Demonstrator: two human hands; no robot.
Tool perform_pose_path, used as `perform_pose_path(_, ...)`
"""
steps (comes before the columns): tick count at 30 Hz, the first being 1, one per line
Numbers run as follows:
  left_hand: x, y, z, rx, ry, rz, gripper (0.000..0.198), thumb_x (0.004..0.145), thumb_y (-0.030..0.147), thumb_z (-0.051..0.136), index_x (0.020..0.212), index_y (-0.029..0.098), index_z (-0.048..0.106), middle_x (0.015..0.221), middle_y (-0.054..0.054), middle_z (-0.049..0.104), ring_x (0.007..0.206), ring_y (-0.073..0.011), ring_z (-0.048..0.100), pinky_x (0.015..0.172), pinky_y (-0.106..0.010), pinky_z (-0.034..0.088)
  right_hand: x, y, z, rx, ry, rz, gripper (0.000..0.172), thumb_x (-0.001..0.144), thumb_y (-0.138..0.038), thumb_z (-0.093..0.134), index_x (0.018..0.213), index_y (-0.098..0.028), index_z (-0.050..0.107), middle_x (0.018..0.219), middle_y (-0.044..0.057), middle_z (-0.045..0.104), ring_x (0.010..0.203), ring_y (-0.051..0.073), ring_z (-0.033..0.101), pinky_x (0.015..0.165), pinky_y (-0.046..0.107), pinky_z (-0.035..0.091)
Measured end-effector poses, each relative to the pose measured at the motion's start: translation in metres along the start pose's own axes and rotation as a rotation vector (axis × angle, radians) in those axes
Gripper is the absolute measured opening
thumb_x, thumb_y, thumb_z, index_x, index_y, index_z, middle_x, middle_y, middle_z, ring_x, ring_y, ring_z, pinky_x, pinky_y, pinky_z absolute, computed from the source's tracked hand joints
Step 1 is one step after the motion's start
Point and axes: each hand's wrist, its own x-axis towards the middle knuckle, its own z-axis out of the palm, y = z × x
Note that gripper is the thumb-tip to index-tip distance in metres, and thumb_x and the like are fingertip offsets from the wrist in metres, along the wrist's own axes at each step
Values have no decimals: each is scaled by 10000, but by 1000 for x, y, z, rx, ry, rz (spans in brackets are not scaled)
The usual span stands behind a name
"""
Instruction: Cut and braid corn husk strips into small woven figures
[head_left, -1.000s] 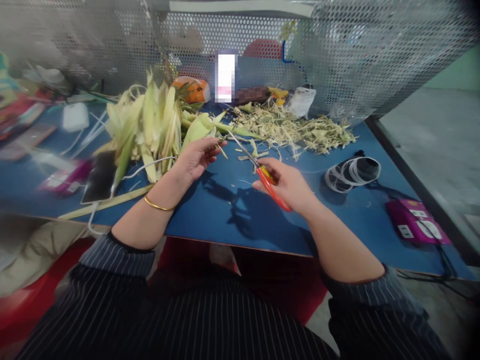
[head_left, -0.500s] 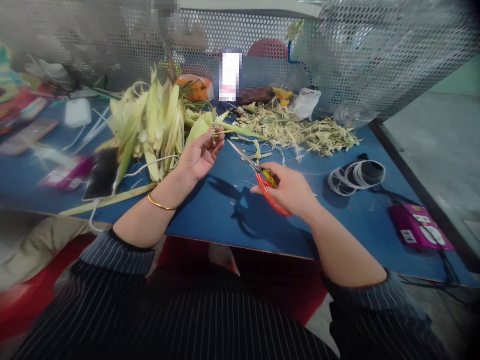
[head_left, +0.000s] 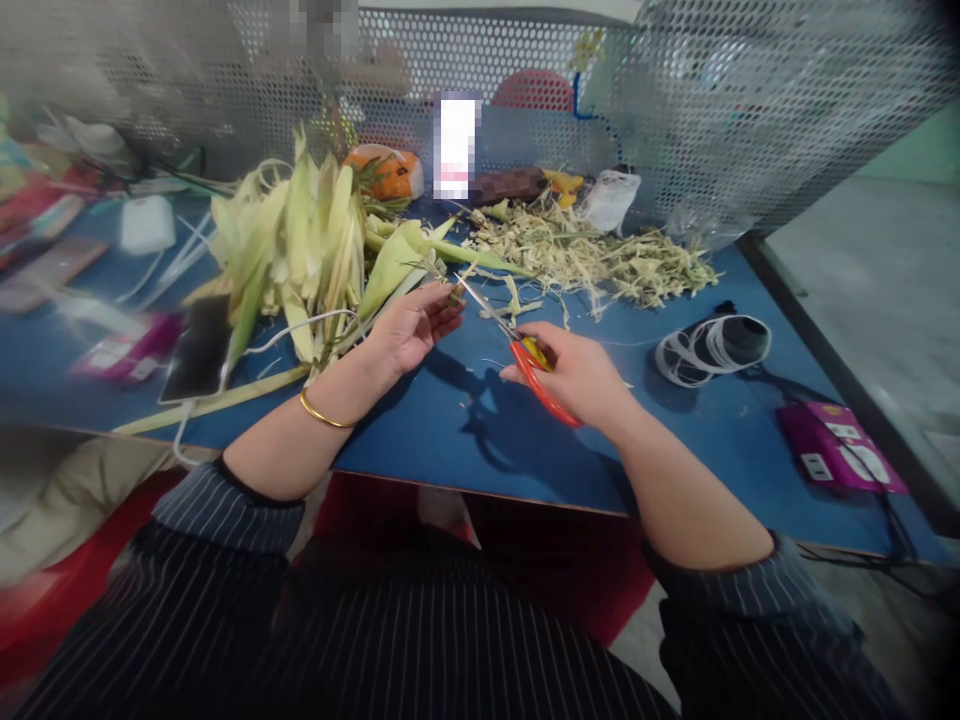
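Note:
My left hand (head_left: 417,328), palm turned up, pinches a small dried piece of corn husk (head_left: 466,272) between thumb and fingertips. My right hand (head_left: 581,375) is closed around the handles of a pair of scissors (head_left: 541,385), red with a bit of yellow showing. Their narrow metal blades point up and left, the tips right at the husk piece by my left fingertips. Whether the blades touch it I cannot tell. Just behind my left hand lies a large bundle of pale green corn husks (head_left: 311,225).
Husk trimmings (head_left: 555,240) are heaped at the back. A spool wound with white cord (head_left: 712,350) and a purple power strip (head_left: 840,450) stand at right. Left, a phone (head_left: 196,350) lies on its cable. A perforated metal screen (head_left: 517,60) closes off the blue table's (head_left: 420,440) rear.
My left hand has shifted slightly right and toward me, bringing the husk piece to the scissor tips. The right hand and scissors have hardly moved.

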Motion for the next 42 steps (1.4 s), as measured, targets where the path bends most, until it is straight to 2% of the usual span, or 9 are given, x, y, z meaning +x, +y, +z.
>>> perform_pose_path(5,-3,-2,2,18,-46,-4,112,738,112,728,827,133,663,742,-10,683,703,-114,665,819,-284,566,0,3,1,3,22,-71,403,806,-507,701,1092,-223,698,982,66,750,830,230,661,713,333,481)
perform_pose_path(11,3,-5,-1,200,-54,251,201,659,128,782,778,169,626,732,25,673,672,-98,631,737,-249,524,-2,7,0,1,30,-93,300,828,-376,687,1093,-239,717,999,47,758,872,233,680,745,332,495)
perform_pose_path(15,5,-4,-2,272,-36,344,236,641,143,799,798,179,627,750,21,686,687,-106,639,727,-251,513,-2,8,-1,13,37,-101,319,817,-424,704,1069,-232,735,967,47,757,834,226,676,726,328,499)
perform_pose_path(24,-1,-1,-2,310,-54,225,261,734,354,760,872,147,683,834,-41,713,719,-175,703,786,-346,567,-1,6,0,35,54,-75,480,809,-619,660,1034,-204,743,884,60,740,718,199,620,672,323,468)
perform_pose_path(29,1,-1,-5,310,-49,190,256,685,288,795,885,150,714,830,-37,732,693,-162,703,736,-313,573,-1,5,2,36,40,-62,489,811,-640,645,1031,-213,737,869,51,731,712,191,604,657,315,457)
perform_pose_path(42,0,-7,-2,256,-15,231,238,611,251,836,791,163,709,774,-7,723,721,-152,693,832,-358,561,-4,-4,1,-91,43,-52,516,805,-597,669,1154,-219,703,981,93,738,853,266,670,740,363,496)
